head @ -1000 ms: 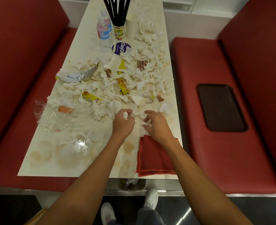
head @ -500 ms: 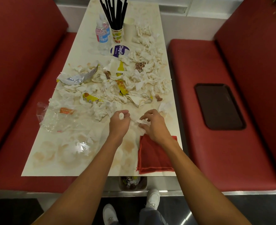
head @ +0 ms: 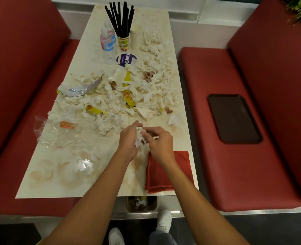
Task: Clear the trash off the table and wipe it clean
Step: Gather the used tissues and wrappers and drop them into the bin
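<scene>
We hold a crumpled white napkin [head: 138, 137] between both hands above the near part of the table [head: 61, 183]: our left hand [head: 128, 141] curls round it from the left, and our right hand [head: 161, 143] pinches its top with the fingertips. The wad's long axis runs along the table's, toward us. Under our right wrist lies the folded red cloth [head: 172, 172], flat at the near right corner, its long side running away from us. The napkin heap [head: 146, 91] spreads across the table's middle, with yellow wrappers [head: 128, 99] and a torn foil wrapper [head: 79, 89] in it. Farther off, a bottle [head: 107, 45] reads "RE FRESH" and a round blue lid [head: 125, 58] reads "ClayG", its letters turned sideways.
</scene>
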Motion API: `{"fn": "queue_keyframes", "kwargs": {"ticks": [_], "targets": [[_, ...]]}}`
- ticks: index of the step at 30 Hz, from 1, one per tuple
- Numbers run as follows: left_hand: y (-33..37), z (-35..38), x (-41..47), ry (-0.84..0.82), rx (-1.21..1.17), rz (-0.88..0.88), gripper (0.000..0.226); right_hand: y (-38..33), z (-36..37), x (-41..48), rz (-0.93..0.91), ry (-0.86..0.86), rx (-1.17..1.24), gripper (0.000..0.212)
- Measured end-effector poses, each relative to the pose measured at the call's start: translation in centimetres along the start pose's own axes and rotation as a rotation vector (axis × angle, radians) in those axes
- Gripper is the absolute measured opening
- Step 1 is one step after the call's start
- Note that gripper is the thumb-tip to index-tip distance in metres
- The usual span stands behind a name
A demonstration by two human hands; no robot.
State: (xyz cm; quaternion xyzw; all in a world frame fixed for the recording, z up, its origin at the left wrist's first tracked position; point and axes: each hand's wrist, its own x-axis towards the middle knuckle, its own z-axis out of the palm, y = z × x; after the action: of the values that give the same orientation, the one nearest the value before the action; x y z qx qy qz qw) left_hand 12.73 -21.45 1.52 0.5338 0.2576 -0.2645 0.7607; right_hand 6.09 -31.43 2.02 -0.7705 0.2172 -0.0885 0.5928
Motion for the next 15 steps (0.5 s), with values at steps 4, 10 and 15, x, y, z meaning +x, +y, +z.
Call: {"fn": "queue_keyframes", "kwargs": {"ticks": [4, 10, 15], "targets": [[-0.3, 0.2, 0.7, 0.078, 0.076, 0.024, 0.025, 0.6, -0.5, 0.3, -0.041, -0.156, -0.197, 0.026], [-0.3, 0.5, 1.3, 0.155, 0.173, 0.042, 0.023, 0.8, -3.6, 2.1, 0.025, -0.066, -0.068, 0.033], [0.2, 0.6, 1.6, 0.140, 0.207, 0.078, 0.031, 2.2, -6.3, 5.7, -0.197, 0.192, -0.468, 0.032]]}}
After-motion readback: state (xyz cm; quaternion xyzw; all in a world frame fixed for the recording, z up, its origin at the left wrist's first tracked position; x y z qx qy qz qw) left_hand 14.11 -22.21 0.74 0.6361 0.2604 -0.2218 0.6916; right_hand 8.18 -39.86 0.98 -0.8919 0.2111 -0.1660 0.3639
